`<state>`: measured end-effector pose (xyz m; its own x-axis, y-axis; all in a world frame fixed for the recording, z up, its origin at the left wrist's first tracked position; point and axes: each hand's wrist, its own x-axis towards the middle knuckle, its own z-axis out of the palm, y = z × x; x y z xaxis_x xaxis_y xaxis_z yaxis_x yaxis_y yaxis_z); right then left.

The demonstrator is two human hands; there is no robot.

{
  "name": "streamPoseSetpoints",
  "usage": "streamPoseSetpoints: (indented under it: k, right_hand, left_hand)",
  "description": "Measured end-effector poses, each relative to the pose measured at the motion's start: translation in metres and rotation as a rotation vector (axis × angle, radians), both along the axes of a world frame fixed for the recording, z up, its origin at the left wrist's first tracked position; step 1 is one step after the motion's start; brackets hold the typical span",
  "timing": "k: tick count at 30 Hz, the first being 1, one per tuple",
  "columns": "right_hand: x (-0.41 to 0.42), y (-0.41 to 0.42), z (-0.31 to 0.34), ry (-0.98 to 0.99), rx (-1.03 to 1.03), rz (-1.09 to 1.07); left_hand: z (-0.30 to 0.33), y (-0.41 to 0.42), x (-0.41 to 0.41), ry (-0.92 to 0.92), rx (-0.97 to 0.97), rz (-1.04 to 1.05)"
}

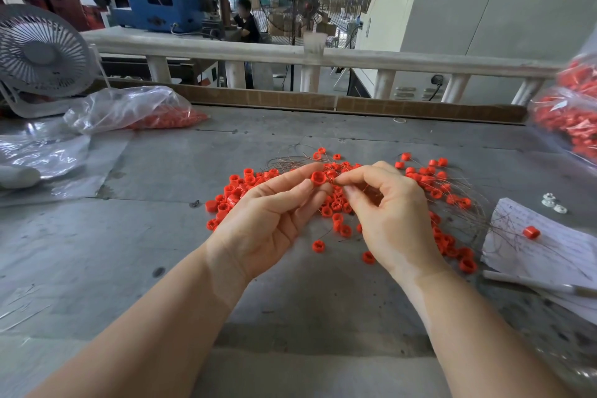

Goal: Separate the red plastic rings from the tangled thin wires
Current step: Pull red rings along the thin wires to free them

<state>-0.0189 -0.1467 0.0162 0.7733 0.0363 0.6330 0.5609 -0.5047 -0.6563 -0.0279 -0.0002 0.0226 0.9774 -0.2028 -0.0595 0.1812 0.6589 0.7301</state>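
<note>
Red plastic rings point(339, 200) lie scattered in a loose heap near the middle of the grey counter point(129, 236), threaded through with tangled thin wires point(478, 213) that fan out toward the right edge. One red ring point(318, 178) is lifted above the heap, pinched between the thumb and fingertips of the left hand point(268, 216), whose other fingers curl loosely. The right hand point(387, 207) meets it just beside the ring, thumb and forefinger closed on what looks like a fine wire strand, too thin to make out surely. A sheet of white handwritten paper point(555, 245) lies at the right edge with a single ring on it. Clear plastic bags of red rings point(135, 113) sit at the far left, and another point(571, 119) at the far right corner. A white desk fan point(42, 55) stands at the far left corner.
</note>
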Motion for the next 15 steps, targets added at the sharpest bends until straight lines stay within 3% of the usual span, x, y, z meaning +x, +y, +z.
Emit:
streamPoseSetpoints:
  k: [15]
  right_hand:
    - [-0.0008,0.0003,0.0009,0.012,-0.061,-0.017]
  left_hand:
    - [-0.0017,-0.0015,-0.0012,-0.034,0.047,-0.012]
